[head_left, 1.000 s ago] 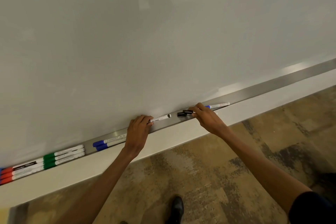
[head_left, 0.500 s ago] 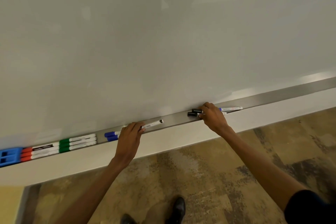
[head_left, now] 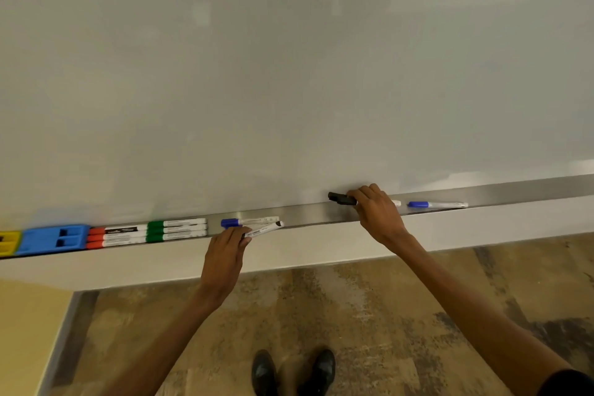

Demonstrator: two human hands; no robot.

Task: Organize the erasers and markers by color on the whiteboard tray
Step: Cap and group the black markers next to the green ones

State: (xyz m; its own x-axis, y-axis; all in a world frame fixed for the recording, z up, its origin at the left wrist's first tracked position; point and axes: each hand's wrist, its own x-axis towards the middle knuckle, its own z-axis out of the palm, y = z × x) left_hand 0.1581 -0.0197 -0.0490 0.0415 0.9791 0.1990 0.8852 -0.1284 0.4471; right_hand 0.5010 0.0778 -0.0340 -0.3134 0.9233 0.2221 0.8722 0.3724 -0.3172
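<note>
Curling round a white-barrelled marker [head_left: 263, 229], the fingers [head_left: 233, 235] of the left hand [head_left: 225, 251] were seen pinching it at the front lip of the tray [head_left: 305, 214], at lower centre of the frame. Its dark end was tilted up to the right, and its cap was hidden by the hand, so its colour could not be told. Right of centre, the right hand [head_left: 376, 215] was closed over the black markers [head_left: 342, 198]; how many were held could not be made out. A slip was judged likeliest at the left, where the tilted marker was held right at the lip and could be dropped to the floor. The blue marker [head_left: 249, 221] just behind it could be knocked askew. One black marker might be rolled loose if the bundle were dragged. The lone blue marker [head_left: 437, 204] further right could be overlooked. Sorted green markers [head_left: 176, 230], red markers [head_left: 115, 236] and the blue eraser [head_left: 53, 239] at lower left could be disturbed by a careless push.
</note>
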